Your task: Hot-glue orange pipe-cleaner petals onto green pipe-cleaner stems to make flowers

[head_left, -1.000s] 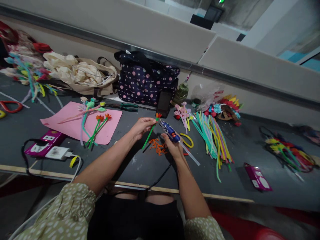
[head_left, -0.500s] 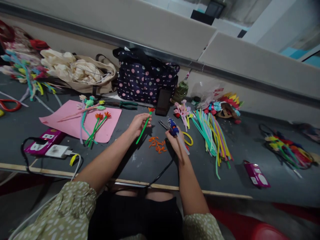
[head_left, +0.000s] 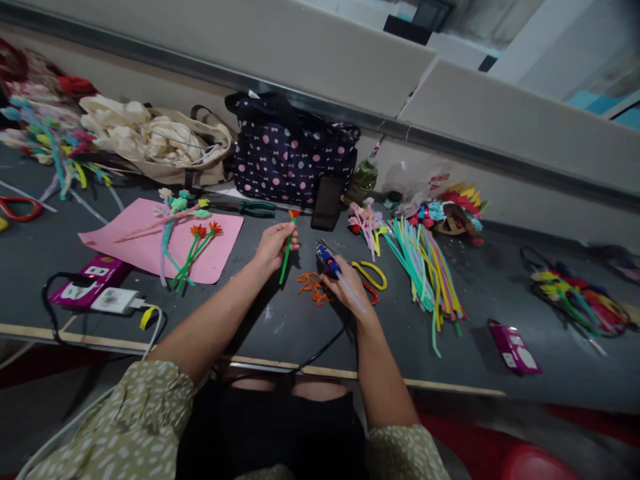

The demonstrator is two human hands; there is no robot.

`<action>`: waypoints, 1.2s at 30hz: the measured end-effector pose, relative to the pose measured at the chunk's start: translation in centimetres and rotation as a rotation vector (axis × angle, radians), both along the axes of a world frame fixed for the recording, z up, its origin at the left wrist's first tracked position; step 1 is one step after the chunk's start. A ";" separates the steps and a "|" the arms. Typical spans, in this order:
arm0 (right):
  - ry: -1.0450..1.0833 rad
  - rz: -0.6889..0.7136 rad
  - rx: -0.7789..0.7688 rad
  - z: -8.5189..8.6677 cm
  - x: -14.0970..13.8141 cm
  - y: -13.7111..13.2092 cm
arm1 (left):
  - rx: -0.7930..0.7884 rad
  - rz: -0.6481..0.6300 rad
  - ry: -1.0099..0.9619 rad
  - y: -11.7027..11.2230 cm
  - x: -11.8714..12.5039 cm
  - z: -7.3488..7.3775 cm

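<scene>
Between its fingertips my left hand (head_left: 276, 245) pinches a pipe-cleaner flower (head_left: 285, 261) with a green stem and a small orange head on top. My right hand (head_left: 345, 283) is wrapped round a blue hot glue gun (head_left: 327, 259); a clear glue stick juts from its back toward my wrist. The gun's nozzle points up and left, apart from the flower. Small orange pipe-cleaner pieces (head_left: 313, 289) lie in a pile on the table between my hands. Just right of the gun, scissors with a yellow handle (head_left: 373, 273) lie partly hidden by my right hand.
Finished orange flowers (head_left: 193, 257) rest on a pink sheet (head_left: 225, 243) at left, near a purple power strip (head_left: 95, 280). Pliers (head_left: 257, 209), a phone (head_left: 327, 203) and a dotted bag (head_left: 295, 157) stand behind. Loose pipe cleaners (head_left: 425, 267) lie right. The glue gun's black cord (head_left: 325, 348) crosses the front edge.
My right hand has brought the glue gun left and slightly down, uncovering more of the scissors' handles. The flower in my left hand has shifted slightly left and its stem stands more upright.
</scene>
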State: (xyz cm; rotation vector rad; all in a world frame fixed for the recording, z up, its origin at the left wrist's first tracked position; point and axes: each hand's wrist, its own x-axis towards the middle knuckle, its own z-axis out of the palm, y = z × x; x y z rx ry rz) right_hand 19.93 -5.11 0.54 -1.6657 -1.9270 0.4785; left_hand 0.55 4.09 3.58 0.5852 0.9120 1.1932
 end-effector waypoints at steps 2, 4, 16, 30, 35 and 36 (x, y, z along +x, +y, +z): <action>-0.020 -0.002 -0.039 0.1 -0.4 0.0 | 0.007 0.017 0.006 0.1 -0.1 -0.1; -0.040 -0.013 -0.087 0.1 -0.8 0.0 | 0.013 0.057 0.016 0.2 -0.2 -0.2; -0.075 -0.040 -0.143 -0.1 -1.5 0.0 | 0.066 0.093 0.085 -0.1 -0.2 0.3; -0.118 -0.068 -0.171 0.0 -2.1 -0.1 | 0.084 0.085 0.096 -0.2 -0.2 0.2; -0.060 -0.046 -0.138 -0.2 -1.7 0.0 | 0.078 0.076 0.109 -0.1 -0.3 0.2; 0.001 -0.050 -0.116 -0.3 -1.4 0.1 | 0.078 0.070 0.113 -0.1 -0.3 0.1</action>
